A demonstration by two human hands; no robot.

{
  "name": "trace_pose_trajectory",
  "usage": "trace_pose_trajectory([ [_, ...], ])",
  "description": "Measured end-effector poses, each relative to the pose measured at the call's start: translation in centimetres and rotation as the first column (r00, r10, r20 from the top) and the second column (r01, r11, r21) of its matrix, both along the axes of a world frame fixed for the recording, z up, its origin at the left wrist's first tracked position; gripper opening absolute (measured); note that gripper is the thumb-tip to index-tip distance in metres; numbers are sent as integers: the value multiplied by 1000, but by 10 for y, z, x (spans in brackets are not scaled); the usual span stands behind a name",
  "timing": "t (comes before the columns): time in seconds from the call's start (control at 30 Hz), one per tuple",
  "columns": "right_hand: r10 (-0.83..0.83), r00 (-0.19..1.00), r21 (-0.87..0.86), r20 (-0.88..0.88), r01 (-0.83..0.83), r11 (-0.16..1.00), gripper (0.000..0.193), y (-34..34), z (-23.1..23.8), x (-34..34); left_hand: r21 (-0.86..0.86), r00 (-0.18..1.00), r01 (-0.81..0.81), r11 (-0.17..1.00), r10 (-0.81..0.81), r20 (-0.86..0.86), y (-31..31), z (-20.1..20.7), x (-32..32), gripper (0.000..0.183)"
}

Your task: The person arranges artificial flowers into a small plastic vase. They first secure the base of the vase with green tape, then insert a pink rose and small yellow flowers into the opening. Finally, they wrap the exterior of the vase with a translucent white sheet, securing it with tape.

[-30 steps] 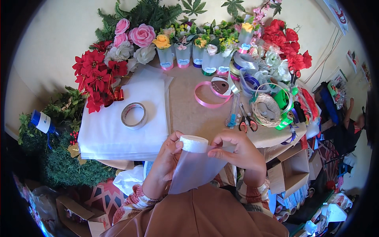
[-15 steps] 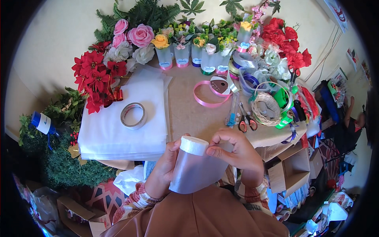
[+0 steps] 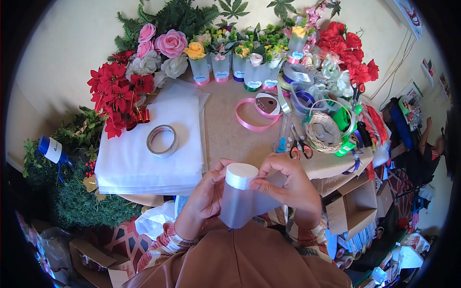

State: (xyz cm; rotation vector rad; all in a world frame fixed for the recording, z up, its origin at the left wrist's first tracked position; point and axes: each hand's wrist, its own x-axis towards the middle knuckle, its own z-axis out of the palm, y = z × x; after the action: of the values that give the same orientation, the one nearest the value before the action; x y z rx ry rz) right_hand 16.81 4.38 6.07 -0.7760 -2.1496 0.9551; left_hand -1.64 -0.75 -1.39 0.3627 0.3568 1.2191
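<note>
Near the table's front edge I hold a round white foam disc (image 3: 241,172) with a translucent plastic sheet (image 3: 236,207) curved around its side and hanging below it like a tube. My left hand (image 3: 205,193) is closed on the left side of the disc and sheet, its fingertips near the top edge. On the other side, my right hand (image 3: 292,189) pinches the sheet against the disc's rim with thumb and forefinger. A loose part of the sheet extends to the right, behind my right thumb.
A stack of translucent sheets (image 3: 129,163) lies at the left, with a tape roll (image 3: 162,141) on it. Pink ribbon (image 3: 247,126), a cutter (image 3: 282,137) and scissors (image 3: 301,146) lie to the right, beside a wicker basket (image 3: 322,134). Several flower-filled cups (image 3: 222,67) line the back.
The disc has tilted so its flat top shows more, and has shifted slightly right. The sheet below has drawn into a narrower tube, and my left fingers have moved along its side.
</note>
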Motion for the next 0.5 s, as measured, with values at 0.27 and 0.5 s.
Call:
trace_pose_trajectory([
  [0.27,-28,998,68,54,24,997,20,-2,3,-3,198,979,-114,973,144,-145,-2,0,2,28],
  [0.5,-39,998,60,52,36,998,22,-6,5,-7,216,933,-148,965,209,-294,-5,3,4,40],
])
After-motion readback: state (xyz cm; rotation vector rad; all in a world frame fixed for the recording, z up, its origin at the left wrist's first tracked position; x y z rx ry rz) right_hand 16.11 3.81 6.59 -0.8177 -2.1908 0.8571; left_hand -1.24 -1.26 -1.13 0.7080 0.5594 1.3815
